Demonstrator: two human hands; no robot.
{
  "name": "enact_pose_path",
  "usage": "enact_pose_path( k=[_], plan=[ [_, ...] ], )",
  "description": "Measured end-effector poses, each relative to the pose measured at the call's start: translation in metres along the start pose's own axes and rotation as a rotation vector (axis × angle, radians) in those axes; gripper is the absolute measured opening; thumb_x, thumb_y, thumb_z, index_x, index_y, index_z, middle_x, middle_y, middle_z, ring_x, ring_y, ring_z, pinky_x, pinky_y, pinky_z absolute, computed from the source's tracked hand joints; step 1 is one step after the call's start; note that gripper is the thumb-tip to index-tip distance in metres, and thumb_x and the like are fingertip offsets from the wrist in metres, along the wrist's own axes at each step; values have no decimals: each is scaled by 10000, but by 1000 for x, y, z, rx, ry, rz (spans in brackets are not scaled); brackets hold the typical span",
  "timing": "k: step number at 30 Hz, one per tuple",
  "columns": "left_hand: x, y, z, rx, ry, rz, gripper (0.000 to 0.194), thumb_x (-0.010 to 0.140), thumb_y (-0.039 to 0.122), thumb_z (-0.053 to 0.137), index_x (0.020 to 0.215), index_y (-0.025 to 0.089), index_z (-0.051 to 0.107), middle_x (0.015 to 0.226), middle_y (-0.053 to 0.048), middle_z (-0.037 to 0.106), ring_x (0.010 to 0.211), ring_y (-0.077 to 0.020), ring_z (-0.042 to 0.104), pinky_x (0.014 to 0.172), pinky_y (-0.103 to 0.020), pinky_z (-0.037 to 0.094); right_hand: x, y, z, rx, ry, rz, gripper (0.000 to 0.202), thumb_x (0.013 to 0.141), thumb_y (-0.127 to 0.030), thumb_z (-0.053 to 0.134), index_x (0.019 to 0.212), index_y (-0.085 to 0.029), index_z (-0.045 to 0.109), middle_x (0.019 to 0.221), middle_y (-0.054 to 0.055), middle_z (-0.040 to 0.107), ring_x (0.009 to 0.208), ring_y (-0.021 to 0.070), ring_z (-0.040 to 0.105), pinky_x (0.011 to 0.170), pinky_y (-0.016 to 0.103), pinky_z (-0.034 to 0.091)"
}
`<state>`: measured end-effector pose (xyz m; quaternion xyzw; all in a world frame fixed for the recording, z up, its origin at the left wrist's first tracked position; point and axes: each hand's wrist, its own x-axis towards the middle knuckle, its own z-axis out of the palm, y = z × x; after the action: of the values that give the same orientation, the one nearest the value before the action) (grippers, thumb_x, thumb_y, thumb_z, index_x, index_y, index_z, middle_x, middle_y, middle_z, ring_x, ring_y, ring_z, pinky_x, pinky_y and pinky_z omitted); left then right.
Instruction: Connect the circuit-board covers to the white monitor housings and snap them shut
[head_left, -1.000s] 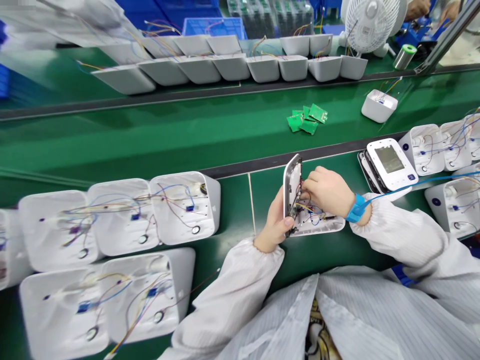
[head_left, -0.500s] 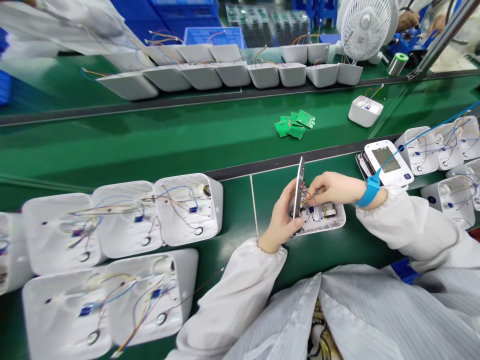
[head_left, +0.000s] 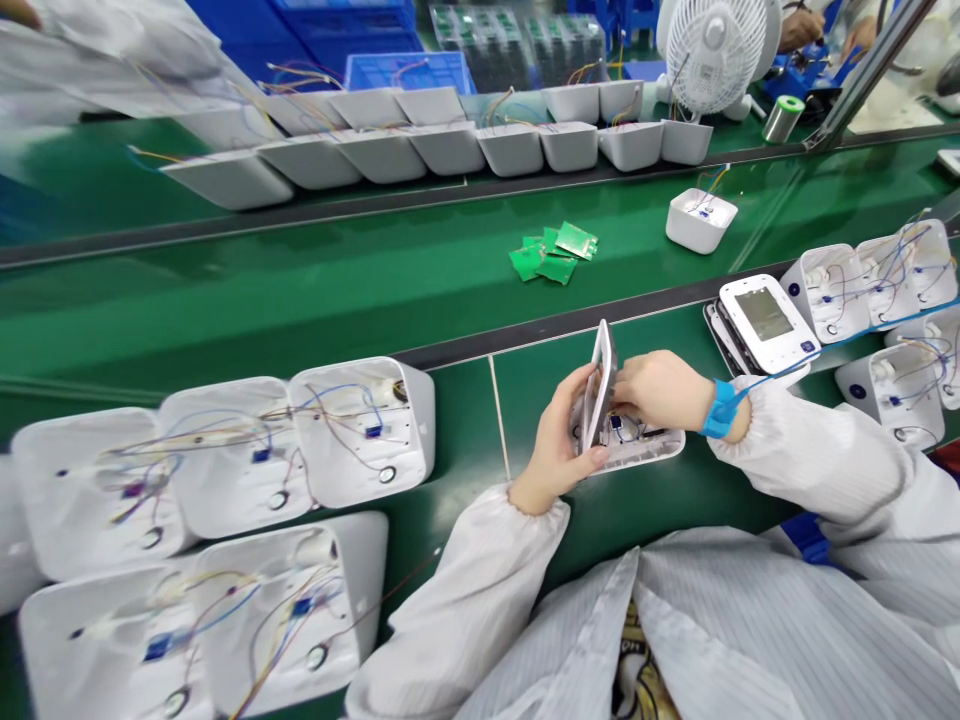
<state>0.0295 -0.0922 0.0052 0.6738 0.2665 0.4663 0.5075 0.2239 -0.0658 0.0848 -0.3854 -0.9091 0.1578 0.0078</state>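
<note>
Over a white housing [head_left: 637,454] on the green bench, my left hand [head_left: 553,440] grips a white-rimmed cover panel [head_left: 601,385], thumb at its lower edge. The panel stands nearly upright, tilted over the housing's left part. Inside the housing show a small blue part and thin wires. My right hand [head_left: 664,390], a blue strap [head_left: 724,410] on its wrist, is closed with curled fingers just right of the panel. Its fingertips reach down into the housing, and what they pinch is hidden.
Open white housings [head_left: 367,430] with loose wires stand at left, more [head_left: 832,290] at right beside stacked display covers [head_left: 769,315]. Beyond lie green circuit boards [head_left: 556,252] and one small housing [head_left: 701,220]. Farther back are a row of housings, a fan [head_left: 709,60] and other people's arms.
The panel has turned slightly, showing more of its rim. My right hand has rolled over, its fingertips now hidden lower behind the panel. The whole view has shifted a little.
</note>
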Motion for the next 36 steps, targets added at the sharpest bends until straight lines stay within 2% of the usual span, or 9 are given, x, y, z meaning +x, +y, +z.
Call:
enact_pose_path(
  k=[4, 9, 15, 17, 20, 23, 28, 32, 36],
  plan=[
    [0, 1, -1, 150, -30, 54, 869, 781, 581, 710, 1483, 190, 378, 1456, -181, 459, 1357, -321, 485, 1163, -487, 371, -3, 0, 11, -122, 132, 128, 201, 965, -191, 537, 894, -132, 715, 1040, 156, 661, 1071, 281, 498, 774, 383, 361],
    [4, 12, -4, 483, -165, 200, 903, 738, 448, 755, 1505, 217, 338, 1492, -190, 385, 1386, -350, 431, 1140, -519, 376, -3, 4, 12, 60, 141, 311, 317, 881, -268, 655, 1155, -110, 653, 1238, 178, 598, 1190, 312, 481, 885, 429, 416],
    [2, 23, -11, 882, -401, 205, 900, 729, 437, 751, 1522, 229, 380, 1529, -213, 304, 1410, -403, 365, 1120, -565, 372, -21, 52, -23, 530, -164, 95, 206, 850, -101, 628, 1016, -159, 736, 1132, 57, 709, 1038, 190, 650, 911, 315, 499],
    [2, 23, -13, 912, -442, 164, 959, 715, 503, 768, 1542, 236, 362, 1542, -219, 292, 1411, -420, 353, 1118, -582, 369, -36, 64, -28, 685, -40, 160, 204, 908, -192, 598, 1053, -185, 741, 1156, 35, 719, 1058, 165, 666, 897, 277, 515],
    [6, 22, -12, 939, -488, 127, 1014, 684, 594, 785, 1545, 258, 368, 1567, -220, 269, 1407, -441, 352, 1116, -601, 362, -55, 64, -19, 908, 253, 463, 281, 968, -309, 531, 1095, -144, 720, 1141, 91, 727, 1005, 172, 698, 795, 264, 540],
    [11, 21, -6, 1000, -514, 87, 1113, 646, 657, 788, 1569, 246, 320, 1575, -244, 250, 1405, -461, 346, 1125, -632, 321, -65, 49, 2, 921, 236, 585, 360, 991, -402, 499, 982, -120, 722, 969, 107, 749, 860, 176, 708, 719, 273, 542],
    [14, 16, 4, 1069, -479, 36, 1201, 612, 718, 762, 1591, 232, 264, 1592, -270, 180, 1399, -497, 318, 1094, -650, 295, -78, 29, 31, 861, 291, 564, 529, 997, -567, 418, 839, -150, 703, 885, 78, 734, 834, 196, 682, 748, 309, 535],
    [5, 13, 17, 1133, -318, -45, 1119, 647, 661, 764, 1574, 230, 309, 1564, -254, 261, 1341, -459, 387, 1046, -595, 360, -86, 9, 55, 933, 389, 589, 513, 930, -554, 552, 1215, -144, 671, 1170, 114, 705, 1048, 240, 667, 905, 377, 531],
    [-21, 15, 43, 1227, -31, -179, 1135, 689, 804, 637, 1557, 138, 334, 1536, -306, 293, 1268, -498, 443, 969, -615, 408, -75, -8, 78, 886, 566, 560, 755, 786, -425, 757, 1438, -152, 491, 1416, 156, 556, 1285, 278, 542, 1067, 439, 454]
  ],
)
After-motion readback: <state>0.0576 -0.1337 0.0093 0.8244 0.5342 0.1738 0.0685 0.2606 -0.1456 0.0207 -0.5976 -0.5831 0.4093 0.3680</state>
